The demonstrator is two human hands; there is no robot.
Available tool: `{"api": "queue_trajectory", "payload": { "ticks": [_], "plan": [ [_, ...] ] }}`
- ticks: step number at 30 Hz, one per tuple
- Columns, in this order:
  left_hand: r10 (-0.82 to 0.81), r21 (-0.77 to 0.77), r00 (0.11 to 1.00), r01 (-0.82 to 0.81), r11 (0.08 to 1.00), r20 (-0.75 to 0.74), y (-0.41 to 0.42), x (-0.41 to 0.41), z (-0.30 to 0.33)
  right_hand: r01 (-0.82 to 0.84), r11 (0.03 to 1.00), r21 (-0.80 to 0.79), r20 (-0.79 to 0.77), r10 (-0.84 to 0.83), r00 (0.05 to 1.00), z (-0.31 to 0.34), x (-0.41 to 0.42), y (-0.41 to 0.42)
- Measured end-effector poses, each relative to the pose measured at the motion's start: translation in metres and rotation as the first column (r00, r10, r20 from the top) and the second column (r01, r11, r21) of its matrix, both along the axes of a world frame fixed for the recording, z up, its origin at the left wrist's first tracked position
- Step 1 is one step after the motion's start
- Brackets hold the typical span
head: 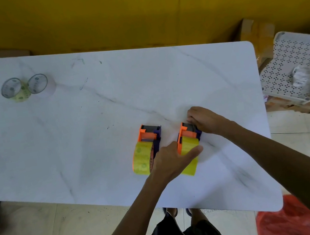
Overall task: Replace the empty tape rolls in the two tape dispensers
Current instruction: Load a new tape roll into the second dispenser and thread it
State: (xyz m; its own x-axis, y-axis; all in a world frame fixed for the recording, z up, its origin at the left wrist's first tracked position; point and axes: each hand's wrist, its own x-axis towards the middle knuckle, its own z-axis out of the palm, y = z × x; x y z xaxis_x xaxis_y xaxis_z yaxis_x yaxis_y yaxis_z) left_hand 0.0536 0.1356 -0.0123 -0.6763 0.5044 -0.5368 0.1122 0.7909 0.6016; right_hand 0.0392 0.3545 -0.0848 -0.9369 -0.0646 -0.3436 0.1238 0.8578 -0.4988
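Two orange and purple tape dispensers lie side by side on the white marble-look table (90, 127). The left dispenser (149, 136) carries a full yellow tape roll (141, 158). The right dispenser (188, 132) also carries a yellow roll (187, 146). My left hand (171, 160) rests on the right dispenser's roll, fingers laid across it. My right hand (204, 119) grips the front end of the right dispenser. Two nearly used-up rolls, one yellowish (13, 90) and one pale (40, 84), stand at the table's far left corner.
A white perforated plastic basket (296, 66) sits on cardboard boxes to the right of the table. A red plastic bag (290, 219) lies on the floor at the near right. A yellow wall runs behind the table.
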Motion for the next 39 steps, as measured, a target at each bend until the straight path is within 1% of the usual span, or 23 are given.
{"api": "queue_trajectory", "payload": {
  "ticks": [3,6,7,9,12,14,16,22,27,31,36,39],
  "plan": [
    [0.013,-0.051,1.0,-0.014,0.999,-0.008,0.004,-0.001,0.004,-0.068,0.996,0.064,-0.092,0.073,0.993,-0.002,-0.002,0.005],
    [-0.011,-0.137,0.999,0.005,0.991,-0.041,0.008,0.0,0.007,-0.083,0.976,0.199,-0.302,0.142,0.943,-0.008,-0.001,0.012],
    [-0.03,-0.165,0.998,0.021,0.986,-0.051,0.01,0.0,0.008,-0.08,0.967,0.241,-0.344,0.162,0.925,-0.009,0.0,0.013],
    [-0.064,-0.214,0.996,0.05,0.975,-0.058,0.013,0.0,0.01,-0.029,0.956,0.291,-0.396,0.148,0.906,-0.015,0.003,0.018],
    [-0.079,-0.236,0.995,0.064,0.97,-0.055,0.016,-0.001,0.014,0.084,0.946,0.315,-0.456,0.073,0.887,-0.025,0.007,0.021],
    [-0.078,-0.231,0.996,0.067,0.971,-0.038,0.016,-0.001,0.014,0.109,0.95,0.293,-0.463,0.041,0.885,-0.027,0.007,0.02],
    [-0.085,-0.222,0.996,0.076,0.972,-0.03,0.016,-0.002,0.013,0.091,0.956,0.278,-0.448,0.045,0.893,-0.025,0.004,0.022],
    [-0.078,-0.205,0.987,0.048,0.978,-0.144,0.013,-0.004,0.011,0.113,0.941,0.319,-0.394,0.023,0.919,-0.018,-0.002,0.029],
    [-0.03,-0.15,0.989,0.008,0.989,-0.146,0.018,0.0,0.015,0.143,0.94,0.308,-0.39,-0.012,0.921,-0.018,-0.003,0.026],
    [-0.039,-0.177,0.99,0.014,0.984,-0.137,0.021,0.002,0.018,0.154,0.94,0.305,-0.41,-0.016,0.912,-0.019,-0.001,0.026],
    [-0.092,-0.254,0.98,0.045,0.966,-0.176,0.023,0.006,0.023,0.146,0.942,0.303,-0.394,-0.015,0.919,-0.019,0.001,0.026],
    [-0.104,-0.258,0.981,0.059,0.964,-0.166,0.019,0.008,0.021,0.145,0.945,0.294,-0.388,-0.02,0.922,-0.02,0.0,0.026]
  ]
}}
